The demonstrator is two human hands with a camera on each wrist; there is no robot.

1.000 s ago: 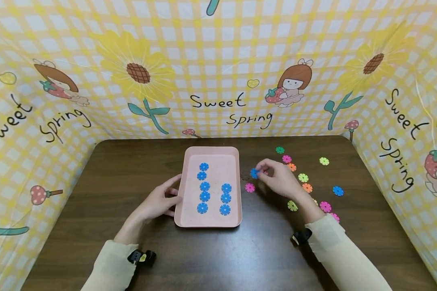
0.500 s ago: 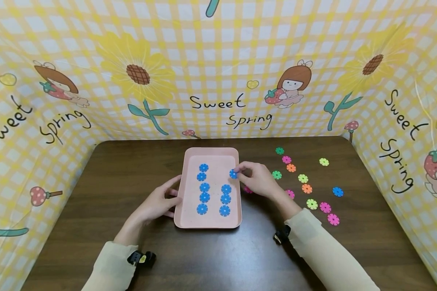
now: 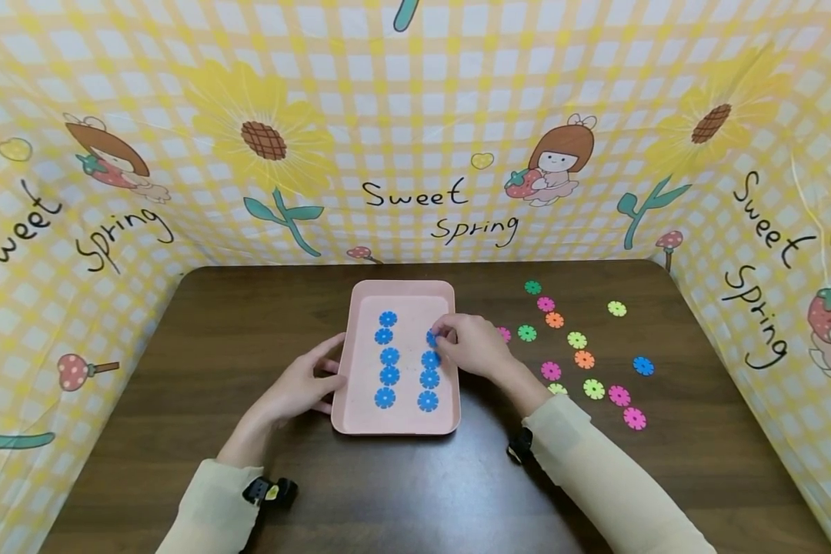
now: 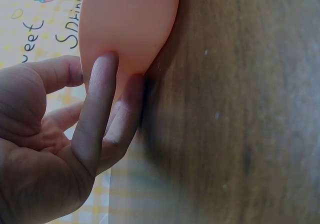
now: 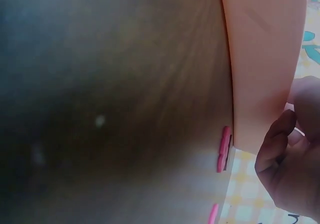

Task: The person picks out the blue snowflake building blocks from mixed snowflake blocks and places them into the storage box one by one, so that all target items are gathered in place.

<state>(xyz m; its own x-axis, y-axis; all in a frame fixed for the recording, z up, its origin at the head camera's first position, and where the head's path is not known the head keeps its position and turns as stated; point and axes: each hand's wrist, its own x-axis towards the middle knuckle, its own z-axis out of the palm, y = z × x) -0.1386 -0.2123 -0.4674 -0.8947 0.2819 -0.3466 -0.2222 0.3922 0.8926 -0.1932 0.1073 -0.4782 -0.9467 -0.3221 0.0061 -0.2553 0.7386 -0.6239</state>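
A pink tray [image 3: 407, 427] lies on the table. In it, blue flower-shaped snowflake discs [image 3: 389, 375] form a column of several on the left, with more on the right. My left hand [image 3: 303, 385] touches the tray's left side; in the left wrist view its extended fingers [image 4: 95, 109] rest on the outer wall. My right hand [image 3: 476, 346] reaches over the right rim and pinches a blue snowflake disc [image 3: 432, 338] just above the right column's top disc. The fingers partly hide that disc. In the right wrist view, the tray wall [image 5: 265, 59] blocks sight of it.
Several loose snowflake discs in pink, orange, green and yellow-green lie right of the tray, such as a green disc [image 3: 527, 333]. A lone blue disc [image 3: 642, 365] lies farther right. Patterned yellow-checked cloth [image 3: 415, 138] walls the back and sides of the brown table [image 3: 263, 308].
My right hand has carried the blue snowflake disc leftward from the table, over the tray's rim, to the top of the right column. My left hand has stayed at the tray's side.
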